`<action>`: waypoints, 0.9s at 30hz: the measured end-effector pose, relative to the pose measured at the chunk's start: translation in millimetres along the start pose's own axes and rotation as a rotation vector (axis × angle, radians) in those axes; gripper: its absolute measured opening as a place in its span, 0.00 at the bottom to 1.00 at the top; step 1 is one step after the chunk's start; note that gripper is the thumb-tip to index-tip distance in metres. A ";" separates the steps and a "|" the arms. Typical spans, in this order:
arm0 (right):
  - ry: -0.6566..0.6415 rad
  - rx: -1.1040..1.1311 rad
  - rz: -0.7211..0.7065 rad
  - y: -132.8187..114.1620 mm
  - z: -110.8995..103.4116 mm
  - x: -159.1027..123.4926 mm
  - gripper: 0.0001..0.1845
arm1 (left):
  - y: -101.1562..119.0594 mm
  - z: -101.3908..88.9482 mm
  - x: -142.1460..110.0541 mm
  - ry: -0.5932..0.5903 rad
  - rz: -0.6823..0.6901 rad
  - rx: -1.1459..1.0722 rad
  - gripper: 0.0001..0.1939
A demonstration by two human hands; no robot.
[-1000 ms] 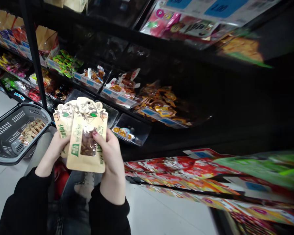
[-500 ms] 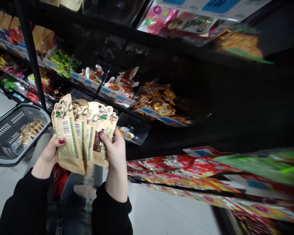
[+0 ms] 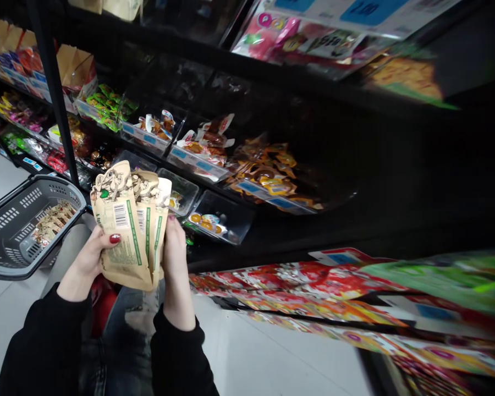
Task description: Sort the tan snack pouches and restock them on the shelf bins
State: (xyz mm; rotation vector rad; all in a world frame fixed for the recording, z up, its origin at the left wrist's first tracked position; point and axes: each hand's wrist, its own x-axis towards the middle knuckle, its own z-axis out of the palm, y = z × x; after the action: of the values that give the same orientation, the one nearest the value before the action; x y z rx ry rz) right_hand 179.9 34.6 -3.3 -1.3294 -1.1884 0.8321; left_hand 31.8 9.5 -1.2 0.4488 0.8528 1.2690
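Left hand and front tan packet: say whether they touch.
Touching. The head view shows the left hand with its thumb lying over the front tan packet.

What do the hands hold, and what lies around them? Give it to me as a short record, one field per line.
Left hand: thumb over the tan packets, at their left side
Right hand: at the packets' right edge
Packets: loosely fanned, barcodes visible on two
Basket: gray, at far left, similar packets inside
Shelves: black, with wrapped snacks in clear trays
Floor: pale tiles
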 end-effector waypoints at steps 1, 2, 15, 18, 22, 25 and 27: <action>0.112 -0.052 -0.058 -4.7 -2.3 -1.8 0.15 | 0.3 0.3 0.2 0.005 0.015 -0.003 0.35; 0.210 -0.096 -0.128 -11.0 -5.0 -4.7 0.14 | 0.5 0.9 0.5 0.009 0.033 -0.003 0.35; -0.222 -0.006 -0.030 -40.7 1.7 -20.1 0.11 | -2.9 -4.8 9.7 -0.037 0.125 0.076 0.27; -0.161 0.242 0.045 -31.9 -10.2 -12.8 0.12 | -0.9 -7.3 10.9 -0.010 0.136 0.058 0.26; -0.031 0.418 0.104 -20.9 -31.5 -3.8 0.09 | 5.8 -8.2 10.7 0.035 0.115 0.062 0.20; 0.076 0.411 0.063 -17.6 -41.8 -1.1 0.09 | 8.5 -8.6 10.7 0.049 0.122 0.037 0.21; 0.170 0.330 -0.043 -19.9 -45.0 -2.7 0.08 | 8.6 -8.6 10.9 0.052 0.122 0.028 0.21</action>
State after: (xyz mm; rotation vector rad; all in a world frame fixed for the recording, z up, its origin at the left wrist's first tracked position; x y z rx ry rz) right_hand 218.6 17.5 21.9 -1.0766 -0.8988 0.8265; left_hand 20.4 20.9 -3.8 0.4981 0.8995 1.3870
